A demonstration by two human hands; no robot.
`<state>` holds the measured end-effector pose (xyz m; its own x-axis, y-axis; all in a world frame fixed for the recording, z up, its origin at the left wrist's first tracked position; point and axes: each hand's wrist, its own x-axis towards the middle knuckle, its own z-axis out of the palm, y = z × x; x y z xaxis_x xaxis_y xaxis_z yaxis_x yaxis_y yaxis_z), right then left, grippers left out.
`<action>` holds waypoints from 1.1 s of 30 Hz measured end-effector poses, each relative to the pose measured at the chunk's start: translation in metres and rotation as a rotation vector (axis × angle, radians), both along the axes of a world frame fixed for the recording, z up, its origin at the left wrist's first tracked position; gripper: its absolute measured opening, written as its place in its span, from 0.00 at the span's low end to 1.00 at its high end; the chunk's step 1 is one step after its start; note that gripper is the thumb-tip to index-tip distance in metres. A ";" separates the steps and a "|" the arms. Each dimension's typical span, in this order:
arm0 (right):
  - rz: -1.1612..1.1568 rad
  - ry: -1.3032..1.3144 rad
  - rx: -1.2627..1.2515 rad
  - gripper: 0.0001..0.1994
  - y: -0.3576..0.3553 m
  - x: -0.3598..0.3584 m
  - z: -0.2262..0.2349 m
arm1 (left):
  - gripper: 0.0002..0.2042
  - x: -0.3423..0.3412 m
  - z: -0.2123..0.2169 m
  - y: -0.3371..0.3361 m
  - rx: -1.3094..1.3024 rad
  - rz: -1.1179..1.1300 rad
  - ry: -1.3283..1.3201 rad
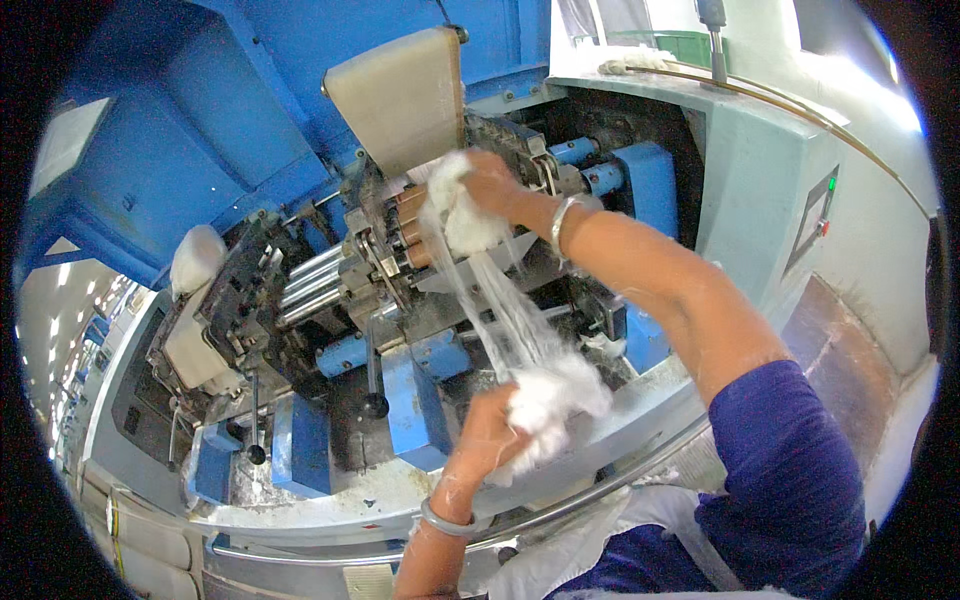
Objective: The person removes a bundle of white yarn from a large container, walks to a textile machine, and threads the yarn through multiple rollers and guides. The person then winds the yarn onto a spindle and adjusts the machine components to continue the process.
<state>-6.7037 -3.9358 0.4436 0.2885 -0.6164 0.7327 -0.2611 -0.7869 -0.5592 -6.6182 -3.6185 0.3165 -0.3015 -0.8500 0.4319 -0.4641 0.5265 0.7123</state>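
Left hand (487, 437) curled round fluffy white fibre (562, 395); right hand (492, 186) clutching more, wispy strands (510, 312) between; shiny rollers (315, 285) left of latter.

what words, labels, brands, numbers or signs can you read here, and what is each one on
No text can be read anywhere in this view.
Control panel on the pale cabinet at right: any markings are too small to read.
Small red mark on the machine's front edge: too small to make out.
White fibre held by the left hand and right hand: no lettering seen.
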 end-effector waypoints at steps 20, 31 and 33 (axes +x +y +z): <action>-0.133 0.675 -0.038 0.41 0.096 -0.034 0.030 | 0.10 -0.003 -0.062 0.005 -0.093 0.115 -0.263; -0.211 1.118 -0.277 0.13 0.106 -0.054 0.040 | 0.21 -0.003 -0.080 0.016 -0.092 0.181 0.072; -0.221 1.365 -0.158 0.13 0.124 -0.074 0.038 | 0.22 -0.006 -0.077 0.015 -0.003 0.210 0.202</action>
<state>-6.7774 -3.8120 0.4820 0.7327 -0.6802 0.0190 -0.6478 -0.6887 0.3256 -6.6240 -3.6031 0.2393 -0.0262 -0.8832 0.4683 -0.4119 0.4364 0.7999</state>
